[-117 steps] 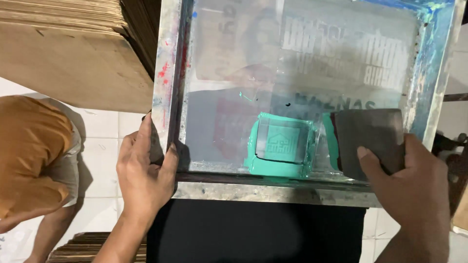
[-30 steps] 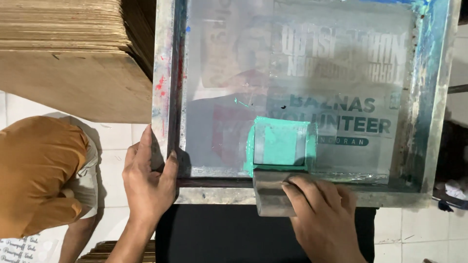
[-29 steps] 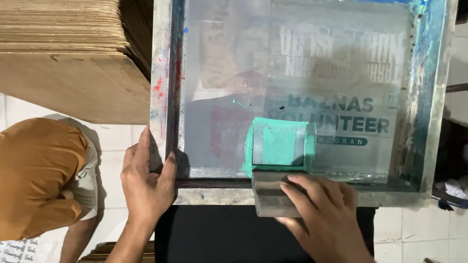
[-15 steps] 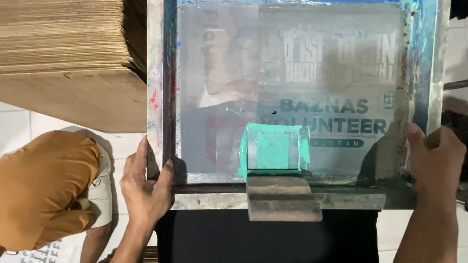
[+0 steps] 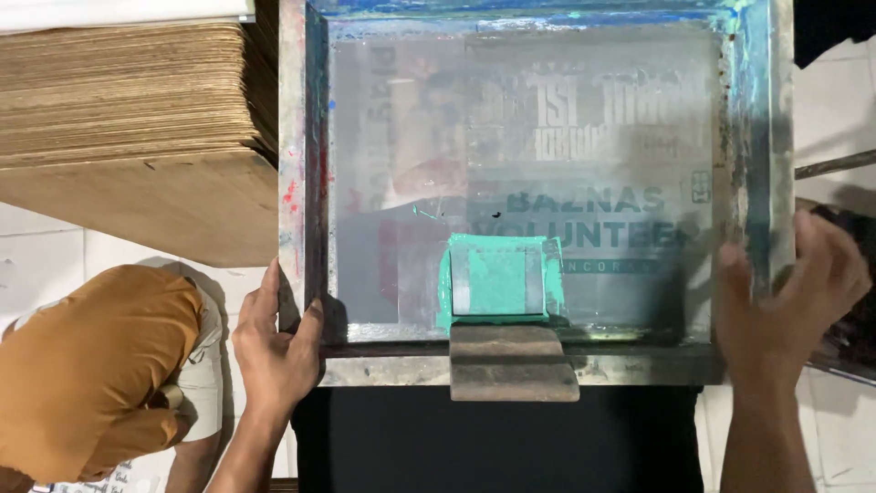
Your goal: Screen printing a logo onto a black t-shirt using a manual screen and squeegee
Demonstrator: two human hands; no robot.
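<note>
At the far left, a crouched person in an orange-brown shirt [image 5: 87,365] is seen on the white tiled floor [image 5: 41,246]. Above, a tall stack of thin brown boards [image 5: 137,100] is piled, with rough layered edges. The left hand [image 5: 274,342] is wrapped around the lower left corner of the rectangular metal-framed printing screen [image 5: 297,183], thumb laid inside the frame, fingers outside. Within the frame, a grey translucent mesh is stretched; a smear of teal ink [image 5: 497,278] is spread near its lower edge, and faint lettering shows through. A worn grey wooden-handled squeegee [image 5: 513,361] is rested on the bottom rail, touching the ink. Beneath the frame, black fabric [image 5: 493,443] is laid flat. The right hand [image 5: 785,297] is closed over the frame's right rail.
</note>
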